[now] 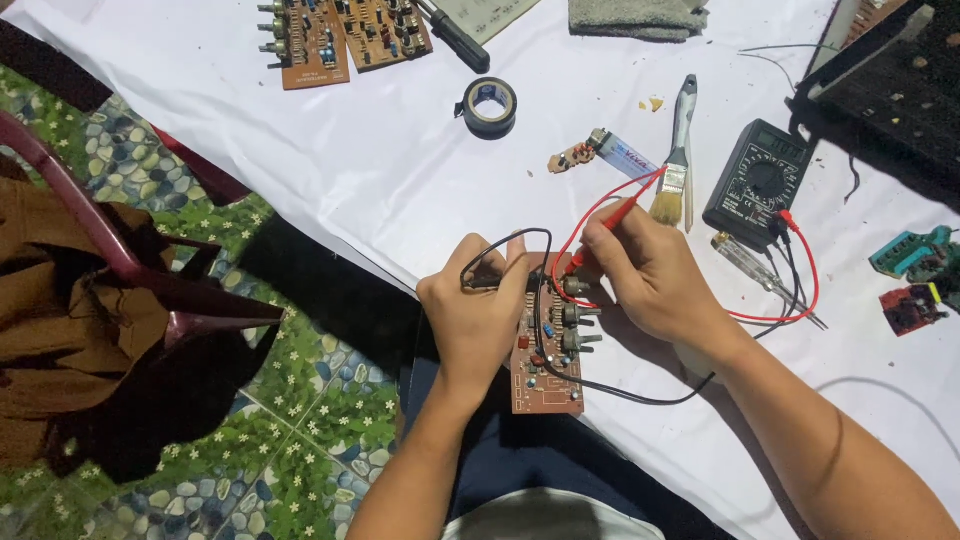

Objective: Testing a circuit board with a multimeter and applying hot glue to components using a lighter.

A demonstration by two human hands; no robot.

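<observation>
Both arms are bare from the hands up to the edge of the picture; no sleeve shows on either one. The left hand (478, 318) has no ring, no glove and no watch. The right hand (655, 275) is also bare, with no ring or band at the wrist. The fingernails are short and plain, as far as they can be seen. At the lower edge, between the two forearms, a small part of a light grey-white garment (545, 518) shows. Above it lies dark blue cloth (520, 455), which covers the lap.
</observation>
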